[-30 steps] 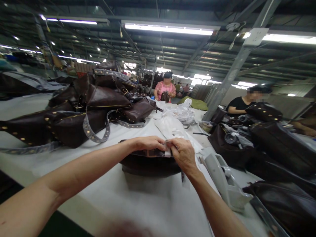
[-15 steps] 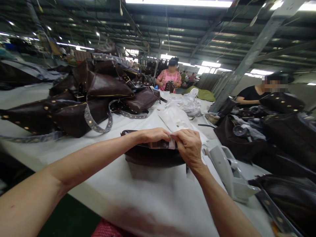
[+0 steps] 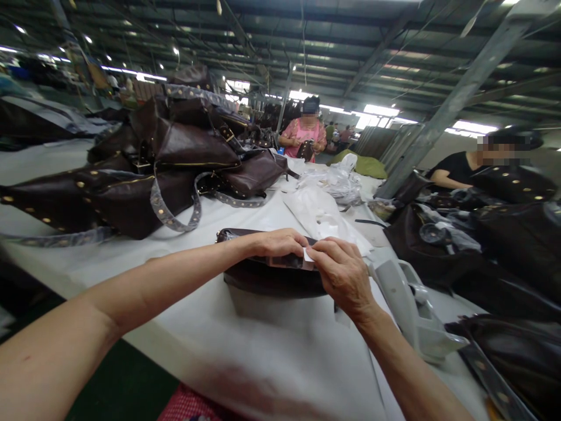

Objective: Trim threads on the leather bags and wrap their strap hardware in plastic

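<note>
A dark brown leather bag (image 3: 272,283) lies on the white-covered table in front of me. Along its top runs a band in clear plastic wrap (image 3: 283,261), partly under my fingers. My left hand (image 3: 283,242) reaches across the bag's top, fingers curled and pinched at the edge of a small white slip (image 3: 309,255). From the other side, my right hand (image 3: 342,269) has thumb and fingertips closed on the same slip, which looks like paper or tape. My fingers hide part of the slip and the band.
Brown bags (image 3: 188,143) with plastic-wrapped studded straps are piled at left. Clear plastic bags (image 3: 333,184) lie beyond my hands. A white tape dispenser-like holder (image 3: 407,310) stands right, beside more bags (image 3: 517,251). One co-worker (image 3: 304,134) is across the table, another (image 3: 456,166) at right.
My right hand has shifted slightly right and down, and its fingers are straighter. More of the white slip shows between my hands. The bag stays nearly in place.
</note>
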Available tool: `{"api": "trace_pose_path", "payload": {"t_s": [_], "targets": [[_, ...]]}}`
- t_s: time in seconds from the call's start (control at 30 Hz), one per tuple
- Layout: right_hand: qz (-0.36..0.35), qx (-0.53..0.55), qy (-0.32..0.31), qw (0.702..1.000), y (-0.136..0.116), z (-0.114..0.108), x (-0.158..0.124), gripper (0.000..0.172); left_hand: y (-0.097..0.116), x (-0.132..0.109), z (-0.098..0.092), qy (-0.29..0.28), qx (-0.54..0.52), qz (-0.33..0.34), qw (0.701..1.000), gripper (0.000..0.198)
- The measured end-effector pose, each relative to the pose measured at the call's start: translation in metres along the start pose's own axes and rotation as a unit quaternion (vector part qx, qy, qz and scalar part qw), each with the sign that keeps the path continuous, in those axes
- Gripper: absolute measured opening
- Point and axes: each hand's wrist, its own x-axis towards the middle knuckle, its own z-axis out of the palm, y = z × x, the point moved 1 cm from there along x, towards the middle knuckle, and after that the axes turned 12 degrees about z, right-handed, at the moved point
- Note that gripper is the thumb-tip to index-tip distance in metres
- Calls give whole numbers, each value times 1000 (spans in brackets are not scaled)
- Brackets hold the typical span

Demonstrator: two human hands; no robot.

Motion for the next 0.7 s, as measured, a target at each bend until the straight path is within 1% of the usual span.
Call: {"api": "trace_pose_path", "payload": {"t_s": [0.17,0.23,0.27,0.43,0.47,0.57,0.67,0.7], "targets": [[-38,-21,-42,998,6,1,-15,30,-2,0,0,-15,-5,-1,1000,14],[-59,-21,-45,997,10,4,-20,38,-3,1,0,-17,-5,-3,1000,16],[-67,-18,-37,997,13,6,-22,40,-3,1,-1,-17,-6,-6,1000,16],[-63,-15,11,998,15,13,-23,35,3,-2,-8,-18,-20,-11,1000,22],[-62,-20,16,998,13,13,-22,33,5,-4,-10,-25,-18,-14,999,25],[-68,-37,28,997,5,14,-16,25,9,-8,-16,-65,-27,-61,996,35],[-54,-42,1,998,-1,13,-8,24,8,-7,-20,-68,-15,-89,994,36],[-46,-32,-22,998,-1,11,-7,23,8,-6,-20,-65,-8,-90,994,35]]}}
